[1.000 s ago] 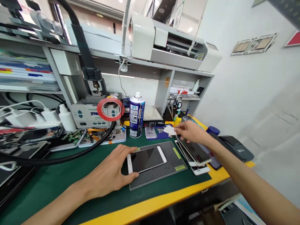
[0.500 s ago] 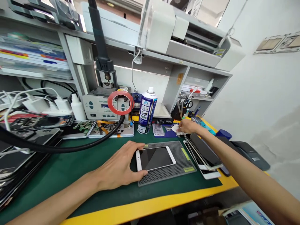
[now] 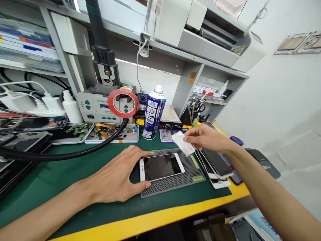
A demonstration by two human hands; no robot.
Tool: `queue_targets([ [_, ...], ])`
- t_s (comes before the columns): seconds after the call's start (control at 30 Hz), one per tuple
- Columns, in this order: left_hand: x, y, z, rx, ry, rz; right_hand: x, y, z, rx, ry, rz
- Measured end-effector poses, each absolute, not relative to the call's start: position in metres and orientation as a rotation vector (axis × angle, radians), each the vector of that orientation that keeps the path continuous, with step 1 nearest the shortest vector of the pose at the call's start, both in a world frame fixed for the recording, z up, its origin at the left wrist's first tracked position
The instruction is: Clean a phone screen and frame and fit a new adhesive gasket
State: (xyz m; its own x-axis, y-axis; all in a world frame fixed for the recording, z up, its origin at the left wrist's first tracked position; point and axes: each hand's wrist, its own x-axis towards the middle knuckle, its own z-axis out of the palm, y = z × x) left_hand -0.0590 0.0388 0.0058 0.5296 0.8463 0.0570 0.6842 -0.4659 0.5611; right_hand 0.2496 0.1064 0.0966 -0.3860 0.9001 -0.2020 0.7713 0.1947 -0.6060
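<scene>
A white smartphone (image 3: pixel 163 166) with a dark screen lies face up on a grey perforated mat (image 3: pixel 173 182). My left hand (image 3: pixel 120 174) steadies its left end, thumb at the near edge and fingers at the far edge. Pinched in my right hand (image 3: pixel 203 136) is a small white wipe (image 3: pixel 183 143), held above the mat's far right part. Below my right wrist lies a stack of phones (image 3: pixel 217 164), partly covered by my forearm.
A blue spray can (image 3: pixel 154 113) stands behind the mat. To its left are a red tape roll (image 3: pixel 123 103) on a grey machine (image 3: pixel 96 107), a black hose (image 3: pixel 75 154) and a parts tray (image 3: pixel 134 139). A pen holder (image 3: pixel 188 115) stands back right.
My right hand has lifted the white wipe from the back of the bench and brought it toward the phone. My left hand stays at the phone. The view has shifted slightly.
</scene>
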Motion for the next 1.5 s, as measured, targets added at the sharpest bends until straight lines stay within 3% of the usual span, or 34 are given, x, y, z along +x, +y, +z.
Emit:
queue_targets([
  [0.2,-0.056,0.038,0.005,2.253,1.233,0.753,0.231,0.091,0.091,-1.356,-2.180,1.444],
  [0.37,-0.045,0.034,0.017,1.795,1.196,0.838,0.210,0.089,0.076,-1.199,-2.102,1.624],
  [0.53,-0.036,0.032,0.026,1.273,0.878,0.786,0.185,0.081,0.066,-1.119,-2.096,1.537],
  [0.87,-0.042,0.037,0.021,1.294,1.027,0.976,0.172,0.075,0.048,-0.983,-2.077,1.282],
  [1.17,-0.044,0.035,0.021,1.387,1.088,0.967,0.175,0.075,0.040,-1.064,-1.729,1.733],
  [1.5,-0.048,0.034,0.014,1.759,1.213,1.004,0.207,0.081,0.044,-1.386,-1.980,1.312],
])
